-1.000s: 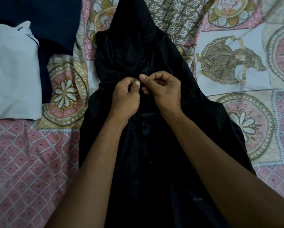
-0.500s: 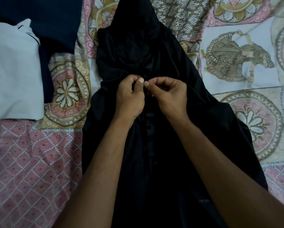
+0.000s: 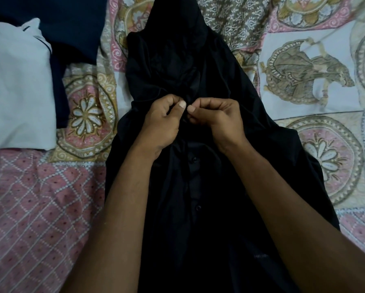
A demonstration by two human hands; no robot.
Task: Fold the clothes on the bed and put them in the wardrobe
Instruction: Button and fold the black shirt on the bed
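Note:
A black button-front shirt (image 3: 198,187) lies lengthwise down the middle of the bed, collar end away from me. Dark buttons run down its placket below my hands. My left hand (image 3: 162,123) and my right hand (image 3: 217,119) meet at the placket near the chest, thumbs almost touching. Each hand pinches an edge of the black fabric there. What lies between the fingertips is too dark to make out.
A folded white garment (image 3: 16,87) lies at the left edge, with a dark navy garment (image 3: 67,28) behind and beside it. The patterned bedspread (image 3: 314,144) in pink, cream and gold shows on both sides of the shirt.
Both hands stay pinched together at the same spot on the placket; the fingers shift slightly. The view has drifted a little, so the bedspread sits further right.

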